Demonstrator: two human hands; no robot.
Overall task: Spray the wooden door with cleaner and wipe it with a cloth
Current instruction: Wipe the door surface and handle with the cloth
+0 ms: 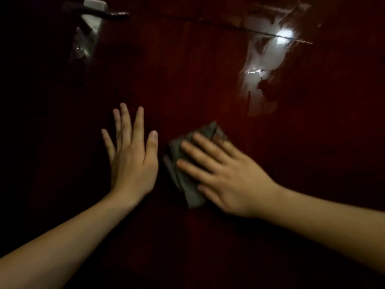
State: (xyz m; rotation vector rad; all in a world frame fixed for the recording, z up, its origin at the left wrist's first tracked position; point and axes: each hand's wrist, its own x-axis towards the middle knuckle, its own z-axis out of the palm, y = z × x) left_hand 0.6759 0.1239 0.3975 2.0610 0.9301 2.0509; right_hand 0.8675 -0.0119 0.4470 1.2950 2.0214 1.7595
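Cloth (188, 191) under R hand (227, 174), L hand (133, 163) beside; door (208, 90) edge prob. left.

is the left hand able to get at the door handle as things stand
Probably yes. The left hand lies flat and empty on the door, and the door handle sits up and left of it with nothing visible between them.
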